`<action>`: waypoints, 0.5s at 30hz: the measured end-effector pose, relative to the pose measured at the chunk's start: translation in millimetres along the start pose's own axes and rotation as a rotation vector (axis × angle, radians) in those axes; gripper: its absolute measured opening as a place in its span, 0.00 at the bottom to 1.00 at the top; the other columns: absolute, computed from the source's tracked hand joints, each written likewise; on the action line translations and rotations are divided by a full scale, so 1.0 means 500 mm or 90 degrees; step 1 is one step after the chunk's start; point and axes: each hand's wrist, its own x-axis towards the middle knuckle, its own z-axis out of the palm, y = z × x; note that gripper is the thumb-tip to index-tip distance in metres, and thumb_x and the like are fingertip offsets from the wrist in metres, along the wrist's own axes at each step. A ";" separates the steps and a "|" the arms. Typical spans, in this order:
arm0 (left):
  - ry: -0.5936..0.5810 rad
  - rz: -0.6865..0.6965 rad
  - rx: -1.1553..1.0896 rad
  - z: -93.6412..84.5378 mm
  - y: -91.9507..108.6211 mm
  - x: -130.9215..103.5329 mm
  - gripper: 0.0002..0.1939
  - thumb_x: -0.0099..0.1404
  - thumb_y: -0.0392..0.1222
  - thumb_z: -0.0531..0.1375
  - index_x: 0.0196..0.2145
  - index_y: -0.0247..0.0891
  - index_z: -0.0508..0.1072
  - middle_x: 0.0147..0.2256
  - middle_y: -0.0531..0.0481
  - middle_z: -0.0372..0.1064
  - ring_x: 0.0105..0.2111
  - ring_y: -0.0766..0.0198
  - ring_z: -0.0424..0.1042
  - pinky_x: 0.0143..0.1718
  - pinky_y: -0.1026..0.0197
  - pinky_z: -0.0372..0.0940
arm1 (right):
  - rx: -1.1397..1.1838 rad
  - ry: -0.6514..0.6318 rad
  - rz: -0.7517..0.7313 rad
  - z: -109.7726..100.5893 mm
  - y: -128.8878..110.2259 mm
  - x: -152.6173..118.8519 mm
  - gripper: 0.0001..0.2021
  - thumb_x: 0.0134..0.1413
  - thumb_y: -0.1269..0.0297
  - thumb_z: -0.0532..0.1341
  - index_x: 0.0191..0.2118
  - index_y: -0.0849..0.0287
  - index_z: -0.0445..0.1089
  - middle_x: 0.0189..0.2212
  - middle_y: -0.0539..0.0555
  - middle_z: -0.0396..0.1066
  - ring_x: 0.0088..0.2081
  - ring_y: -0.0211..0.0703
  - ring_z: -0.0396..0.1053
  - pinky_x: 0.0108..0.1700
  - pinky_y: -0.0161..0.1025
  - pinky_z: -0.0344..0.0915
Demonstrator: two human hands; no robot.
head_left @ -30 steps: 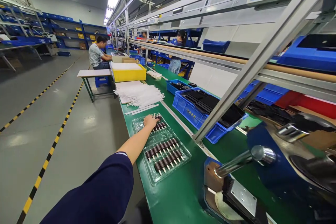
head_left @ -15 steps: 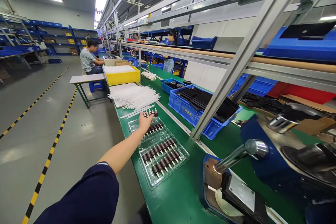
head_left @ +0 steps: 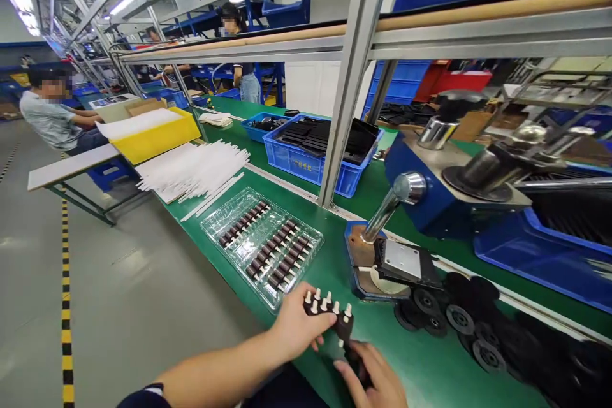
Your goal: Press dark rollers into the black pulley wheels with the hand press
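My left hand [head_left: 301,325] is closed round a bunch of dark brown cylindrical parts with white pins [head_left: 327,309], most pins pointing up. It is over the green bench near its front edge. My right hand [head_left: 375,376] is just right of and below the bunch, its thumb and fingers bent round something dark, mostly hidden. One cylinder with its white pin pointing down sits between the two hands. Beyond my left hand, a clear plastic tray [head_left: 210,224] lies on the bench, holding more of these cylinders in rows.
A blue lever press [head_left: 415,185] stands at the right, black wheels [head_left: 459,319] lying beside it. White strips [head_left: 201,169], a yellow bin [head_left: 155,140] and a blue crate [head_left: 299,162] of black parts are farther back. A metal post [head_left: 349,76] rises behind the tray. One person [head_left: 52,111] sits at left.
My left hand has come back from the tray's far end toward me, carrying the bunch of cylinders. My right hand has come into view. The view has turned right.
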 end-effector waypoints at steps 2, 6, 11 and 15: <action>0.021 -0.017 -0.005 0.016 -0.023 0.022 0.23 0.53 0.50 0.66 0.37 0.40 0.58 0.22 0.59 0.65 0.12 0.71 0.62 0.10 0.70 0.56 | 0.037 -0.010 0.034 0.031 -0.006 0.037 0.16 0.58 0.47 0.59 0.37 0.54 0.74 0.29 0.54 0.71 0.30 0.42 0.70 0.33 0.36 0.69; 0.061 0.005 0.059 -0.006 -0.032 0.045 0.24 0.57 0.55 0.63 0.43 0.39 0.59 0.23 0.57 0.65 0.14 0.69 0.64 0.13 0.66 0.59 | 0.080 -0.066 0.176 0.054 -0.003 0.084 0.23 0.52 0.39 0.57 0.28 0.54 0.74 0.27 0.55 0.71 0.29 0.46 0.69 0.34 0.39 0.66; 0.062 0.221 0.336 -0.042 -0.029 0.007 0.43 0.60 0.53 0.62 0.65 0.38 0.47 0.51 0.33 0.68 0.50 0.47 0.71 0.50 0.45 0.68 | 0.132 -0.085 0.315 0.059 0.010 0.135 0.25 0.47 0.37 0.56 0.26 0.57 0.72 0.21 0.55 0.69 0.23 0.45 0.66 0.26 0.38 0.61; 0.091 0.379 0.611 -0.054 -0.034 -0.001 0.52 0.59 0.46 0.64 0.69 0.40 0.35 0.69 0.32 0.35 0.67 0.38 0.41 0.63 0.34 0.49 | 0.220 -0.123 0.377 0.081 0.008 0.172 0.27 0.51 0.37 0.52 0.23 0.58 0.66 0.17 0.53 0.66 0.15 0.40 0.60 0.19 0.36 0.55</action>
